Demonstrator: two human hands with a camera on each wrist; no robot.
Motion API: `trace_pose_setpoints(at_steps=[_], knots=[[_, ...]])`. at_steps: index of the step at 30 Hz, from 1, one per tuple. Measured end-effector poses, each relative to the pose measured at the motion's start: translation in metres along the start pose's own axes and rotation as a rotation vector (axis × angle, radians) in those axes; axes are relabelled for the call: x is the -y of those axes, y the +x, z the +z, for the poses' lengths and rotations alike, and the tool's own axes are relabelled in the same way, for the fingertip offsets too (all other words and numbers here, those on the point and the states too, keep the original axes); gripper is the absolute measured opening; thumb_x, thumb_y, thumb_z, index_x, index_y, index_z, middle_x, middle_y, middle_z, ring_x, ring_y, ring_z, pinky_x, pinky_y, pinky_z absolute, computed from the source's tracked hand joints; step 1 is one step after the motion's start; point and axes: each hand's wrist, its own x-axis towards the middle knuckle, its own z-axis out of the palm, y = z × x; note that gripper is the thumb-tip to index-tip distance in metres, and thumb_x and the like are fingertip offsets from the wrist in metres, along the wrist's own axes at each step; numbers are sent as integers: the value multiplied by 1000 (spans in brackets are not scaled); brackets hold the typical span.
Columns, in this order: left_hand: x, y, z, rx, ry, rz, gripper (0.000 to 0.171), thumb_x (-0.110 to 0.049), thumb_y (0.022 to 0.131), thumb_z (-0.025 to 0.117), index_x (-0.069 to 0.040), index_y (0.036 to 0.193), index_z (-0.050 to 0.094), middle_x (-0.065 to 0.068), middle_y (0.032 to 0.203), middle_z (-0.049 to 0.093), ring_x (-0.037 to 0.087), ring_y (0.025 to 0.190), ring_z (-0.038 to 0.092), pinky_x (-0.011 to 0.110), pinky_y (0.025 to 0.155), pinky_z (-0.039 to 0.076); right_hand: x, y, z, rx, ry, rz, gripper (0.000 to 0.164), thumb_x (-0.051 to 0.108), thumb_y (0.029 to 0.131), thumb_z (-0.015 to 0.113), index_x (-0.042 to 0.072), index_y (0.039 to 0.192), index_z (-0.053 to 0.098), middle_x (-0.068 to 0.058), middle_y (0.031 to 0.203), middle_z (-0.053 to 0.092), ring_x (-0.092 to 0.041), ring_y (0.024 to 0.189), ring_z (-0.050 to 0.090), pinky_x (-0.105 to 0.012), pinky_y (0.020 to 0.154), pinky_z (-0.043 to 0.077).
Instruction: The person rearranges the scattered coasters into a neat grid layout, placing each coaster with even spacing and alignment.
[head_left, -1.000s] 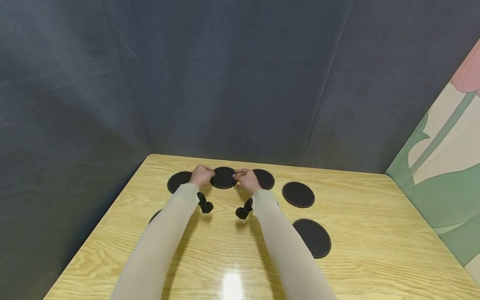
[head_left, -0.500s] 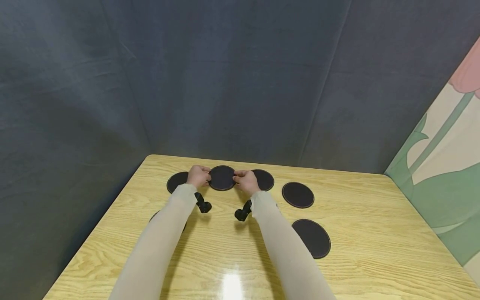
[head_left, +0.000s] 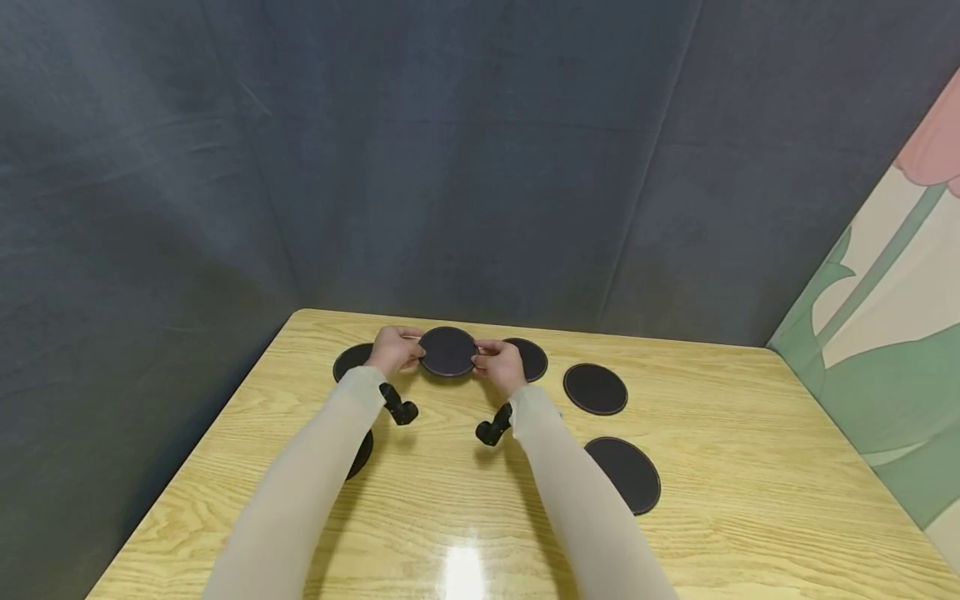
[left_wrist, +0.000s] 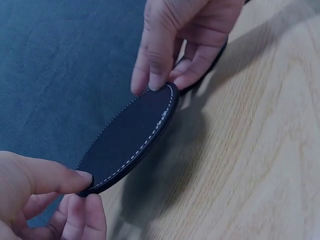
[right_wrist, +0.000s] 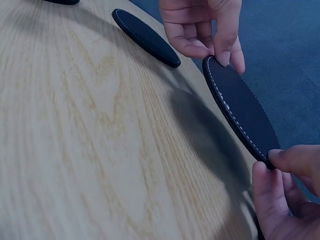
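A round black coaster point(head_left: 448, 352) with light stitching round its rim is held up off the table near the far edge. My left hand point(head_left: 393, 350) pinches its left edge between thumb and fingers, and my right hand point(head_left: 501, 364) pinches the opposite edge. In the left wrist view the raised coaster point(left_wrist: 127, 140) casts a shadow on the wood below. The right wrist view also shows a gap between the lifted coaster point(right_wrist: 242, 110) and the tabletop.
More black coasters lie flat on the wooden table point(head_left: 750, 450): a back-left one point(head_left: 349, 360), a back-right one point(head_left: 531, 360), two farther right, and one partly under the left forearm point(head_left: 363, 454). A dark curtain point(head_left: 480, 167) hangs behind; a flower-painted wall point(head_left: 877, 350) stands right.
The middle coaster has risen from the table between both hands. My left hand's fingers have closed further over its edge, and the right hand has shifted slightly to the right.
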Motion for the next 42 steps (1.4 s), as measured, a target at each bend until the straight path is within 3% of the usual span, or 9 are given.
trace_pose_setpoints(at_steps=[9, 19, 25, 32, 42], knots=[[-4, -7, 0, 15, -79, -20, 49, 11, 85, 62, -2, 132, 57, 19, 137, 52, 15, 86, 61, 43, 89, 53, 1, -6, -6, 43, 85, 4, 39, -11, 86, 62, -8, 125, 60, -10, 94, 57, -7, 66, 59, -21, 66, 57], [-6, -13, -2, 37, -122, -25, 50, 11, 85, 63, -2, 132, 57, 18, 129, 54, 11, 74, 58, 35, 78, 55, 10, -13, -15, 102, 127, 54, 42, -8, 88, 63, -4, 129, 58, -9, 102, 59, -5, 69, 62, -22, 70, 57], [-6, -19, -4, 53, -150, -24, 52, 10, 84, 63, -2, 134, 55, 16, 119, 57, 11, 71, 58, 36, 81, 54, 16, -19, -20, 129, 156, 66, 42, -8, 90, 60, -2, 131, 57, -8, 104, 58, -8, 74, 63, -33, 84, 57], [-11, -28, -7, 86, -180, -36, 54, 7, 88, 63, -3, 139, 51, 16, 134, 51, 12, 84, 61, 42, 96, 51, 22, -25, -23, 157, 179, 48, 43, -7, 91, 59, -4, 133, 54, -9, 107, 55, -8, 77, 62, -50, 101, 47], [-10, -37, -8, 98, -213, -28, 53, 7, 88, 61, -3, 139, 50, 14, 138, 47, 13, 88, 58, 42, 98, 49, 25, -31, -27, 186, 189, 51, 43, -7, 92, 59, -3, 134, 54, -7, 107, 54, -9, 80, 62, -50, 103, 46]])
